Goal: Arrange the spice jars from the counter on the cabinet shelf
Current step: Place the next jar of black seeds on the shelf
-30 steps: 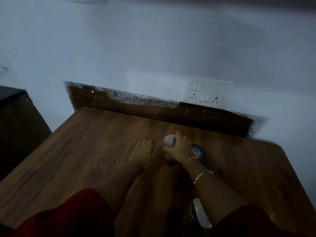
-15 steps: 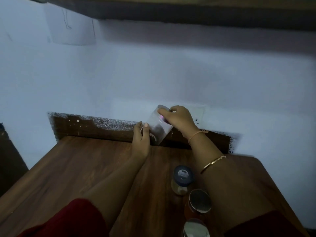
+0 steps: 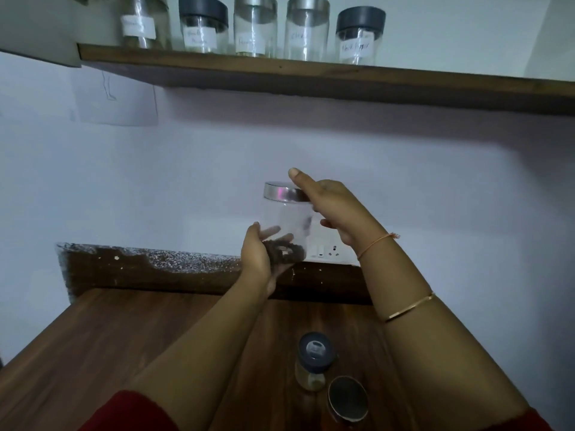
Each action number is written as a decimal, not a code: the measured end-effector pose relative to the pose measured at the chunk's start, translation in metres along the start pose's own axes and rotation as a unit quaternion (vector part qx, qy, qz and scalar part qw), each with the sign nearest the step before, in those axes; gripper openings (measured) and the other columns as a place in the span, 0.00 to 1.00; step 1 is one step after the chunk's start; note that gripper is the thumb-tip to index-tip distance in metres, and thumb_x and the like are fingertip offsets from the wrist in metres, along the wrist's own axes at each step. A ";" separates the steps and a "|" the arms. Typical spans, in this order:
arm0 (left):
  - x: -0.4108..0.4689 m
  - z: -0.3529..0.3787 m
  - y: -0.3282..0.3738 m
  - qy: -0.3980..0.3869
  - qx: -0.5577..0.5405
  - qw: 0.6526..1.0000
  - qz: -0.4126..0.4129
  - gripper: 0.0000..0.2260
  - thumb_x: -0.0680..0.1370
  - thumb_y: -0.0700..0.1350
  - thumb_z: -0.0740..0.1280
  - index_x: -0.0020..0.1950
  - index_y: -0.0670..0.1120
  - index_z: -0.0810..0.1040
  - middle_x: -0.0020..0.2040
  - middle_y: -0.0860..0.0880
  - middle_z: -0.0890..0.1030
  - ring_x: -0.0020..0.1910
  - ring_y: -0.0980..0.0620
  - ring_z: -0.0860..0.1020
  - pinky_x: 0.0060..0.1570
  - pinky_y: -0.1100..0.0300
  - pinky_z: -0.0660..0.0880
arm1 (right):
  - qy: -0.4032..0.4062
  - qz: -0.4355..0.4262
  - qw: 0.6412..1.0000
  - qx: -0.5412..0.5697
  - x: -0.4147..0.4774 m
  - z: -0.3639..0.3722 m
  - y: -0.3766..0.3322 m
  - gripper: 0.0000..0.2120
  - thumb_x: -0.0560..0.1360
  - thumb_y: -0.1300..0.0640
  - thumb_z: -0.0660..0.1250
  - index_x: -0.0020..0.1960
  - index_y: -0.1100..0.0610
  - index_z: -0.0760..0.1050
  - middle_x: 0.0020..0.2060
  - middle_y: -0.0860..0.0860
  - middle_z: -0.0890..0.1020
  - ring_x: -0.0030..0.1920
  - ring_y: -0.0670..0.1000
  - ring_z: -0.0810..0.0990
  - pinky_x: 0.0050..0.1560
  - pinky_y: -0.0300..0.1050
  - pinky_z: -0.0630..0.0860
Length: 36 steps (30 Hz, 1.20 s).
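Observation:
I hold a clear glass spice jar with a silver lid and dark spice at its bottom, raised above the wooden counter. My left hand cups its base, fingers curled round it. My right hand grips its upper side by the lid, forefinger sticking up. On the counter stand a dark-lidded jar and a silver-lidded jar. Above, the wooden shelf carries several labelled jars, the rightmost dark-lidded.
A white wall socket panel sits behind the held jar, above the dark backsplash. A sheet of paper hangs on the wall under the shelf's left end. The shelf's right part beyond the last jar is bare.
The jar has gone from the counter up into the air and turned upright, held in both hands. The view has tilted up, so the shelf with its jars has come into sight.

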State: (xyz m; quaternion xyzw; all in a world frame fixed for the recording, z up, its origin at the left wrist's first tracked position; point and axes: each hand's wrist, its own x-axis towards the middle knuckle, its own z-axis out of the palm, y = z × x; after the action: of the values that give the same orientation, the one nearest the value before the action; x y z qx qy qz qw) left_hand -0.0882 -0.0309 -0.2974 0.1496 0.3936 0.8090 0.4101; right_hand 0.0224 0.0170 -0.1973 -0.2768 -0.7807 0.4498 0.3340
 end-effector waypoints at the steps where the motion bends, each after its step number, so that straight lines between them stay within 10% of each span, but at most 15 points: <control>1: -0.003 0.002 0.002 -0.039 -0.038 0.998 -0.043 0.20 0.80 0.55 0.54 0.51 0.40 0.75 0.45 0.36 0.82 0.44 0.38 0.80 0.39 0.48 0.79 | 0.005 -0.013 1.000 0.019 -0.001 -0.003 -0.001 0.34 0.71 0.34 0.64 0.52 0.67 0.77 0.58 0.62 0.78 0.46 0.55 0.79 0.43 0.41 0.72; 6: -0.019 0.017 0.010 -0.157 -0.073 0.969 -0.178 0.21 0.77 0.53 0.58 0.51 0.35 0.78 0.42 0.33 0.83 0.38 0.33 0.82 0.35 0.44 0.81 | -0.009 -0.045 0.993 0.110 -0.003 -0.009 0.001 0.14 0.73 0.38 0.66 0.44 0.49 0.77 0.43 0.47 0.80 0.48 0.48 0.79 0.45 0.42 0.74; 14: -0.027 0.023 0.019 -0.271 -0.013 0.898 -0.347 0.22 0.78 0.52 0.55 0.46 0.37 0.82 0.43 0.38 0.83 0.37 0.38 0.83 0.34 0.49 0.82 | 0.024 -0.068 0.980 0.186 -0.007 -0.012 0.002 0.31 0.66 0.37 0.70 0.62 0.53 0.72 0.59 0.55 0.79 0.44 0.48 0.85 0.51 0.48 0.80; 27: -0.024 0.028 0.023 -0.346 0.027 0.861 -0.373 0.19 0.76 0.49 0.55 0.46 0.38 0.81 0.41 0.40 0.83 0.34 0.41 0.83 0.30 0.52 0.82 | 0.145 -0.125 0.970 0.147 -0.010 -0.006 -0.005 0.19 0.68 0.38 0.71 0.37 0.51 0.69 0.29 0.42 0.74 0.28 0.41 0.78 0.34 0.40 0.73; 36: -0.025 0.032 0.024 -0.358 0.038 0.864 -0.352 0.19 0.76 0.49 0.56 0.45 0.39 0.82 0.41 0.41 0.83 0.35 0.42 0.84 0.33 0.54 0.82 | 0.154 -0.136 0.967 0.148 -0.008 -0.009 -0.005 0.20 0.69 0.39 0.70 0.34 0.51 0.65 0.27 0.43 0.71 0.26 0.39 0.75 0.33 0.40 0.71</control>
State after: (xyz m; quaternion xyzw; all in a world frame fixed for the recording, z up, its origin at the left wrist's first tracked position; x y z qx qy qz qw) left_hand -0.0677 -0.0421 -0.2565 0.2961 0.2763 0.4859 0.7745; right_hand 0.0341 0.0137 -0.1918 -0.1818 -0.6751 0.4622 0.5455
